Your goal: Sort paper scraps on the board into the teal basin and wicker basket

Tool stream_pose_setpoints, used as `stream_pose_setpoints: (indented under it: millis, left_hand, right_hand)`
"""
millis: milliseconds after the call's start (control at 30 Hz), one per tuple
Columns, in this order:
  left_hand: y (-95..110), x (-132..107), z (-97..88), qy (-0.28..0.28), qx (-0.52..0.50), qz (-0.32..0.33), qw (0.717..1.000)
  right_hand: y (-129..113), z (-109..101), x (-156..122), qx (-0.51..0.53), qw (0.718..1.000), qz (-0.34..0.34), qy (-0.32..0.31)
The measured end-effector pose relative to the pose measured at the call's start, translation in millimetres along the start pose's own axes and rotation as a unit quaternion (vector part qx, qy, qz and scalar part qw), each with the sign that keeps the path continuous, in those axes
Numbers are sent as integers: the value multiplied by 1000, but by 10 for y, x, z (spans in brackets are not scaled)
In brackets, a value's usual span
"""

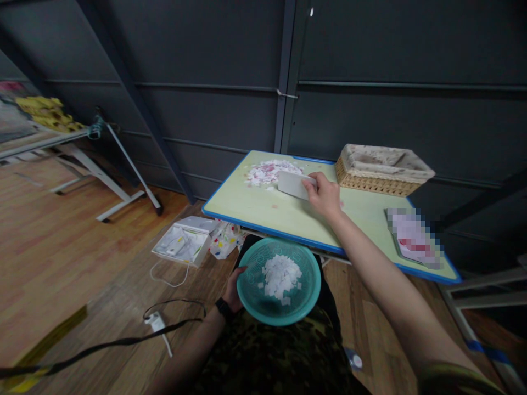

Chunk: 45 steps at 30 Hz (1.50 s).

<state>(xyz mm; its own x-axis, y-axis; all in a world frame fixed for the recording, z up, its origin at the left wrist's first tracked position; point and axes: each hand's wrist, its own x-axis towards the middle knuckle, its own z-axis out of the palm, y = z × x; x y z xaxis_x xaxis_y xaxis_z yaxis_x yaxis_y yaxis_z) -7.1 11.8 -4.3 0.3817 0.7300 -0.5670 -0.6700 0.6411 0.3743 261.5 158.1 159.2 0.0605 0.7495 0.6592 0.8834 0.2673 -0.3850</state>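
Observation:
My left hand (235, 289) grips the rim of a teal plastic colander (309, 285) at its left side, close to my lap. Inside the colander lies a heap of small white paper pieces (282, 276). Over the pale green tabletop (263, 207), my right hand (323, 193) holds a flat white card (291, 184) on edge between thumb and fingers. Just beyond the card, a spread pile of white and pinkish paper scraps (269, 171) covers the table's far left part. Whether the card touches the tabletop I cannot tell.
A cloth-lined wicker basket (370, 178) stands at the table's back right. A blurred-out flat item (414, 238) lies near the right edge. On the floor at left are an open white box (181, 244), a spotted bag (225, 240), a power strip (156, 323) and a black cable (123, 341).

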Motion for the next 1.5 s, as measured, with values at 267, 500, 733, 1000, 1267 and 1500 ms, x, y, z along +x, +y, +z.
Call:
stream_pose_setpoints:
  millis: [267,500,733,1000,1267,1500]
  left_hand:
    - [4,5,8,-14,2,-4,1000]
    - [-12,23,-29,-16,-23,3,1000]
    - [-3,18,-29,-17,-20,-12,1000]
    - [-6,31,-50,-41,-16,-10,999]
    - [-8,56,-84,-37,-6,-6,999]
    - [-4,33,-60,-27,20,12,999]
  right_hand:
    - [33,-7,24,57,998,11,-4]
    - [39,-8,40,48,998,13,-42]
    - [3,-55,45,109,991,-15,-81]
    - [41,-18,43,184,978,-10,-94]
    - [-329,-133,-18,58,993,-61,-83]
    - [-1082,-35,-599,-107,931,-244,-249]
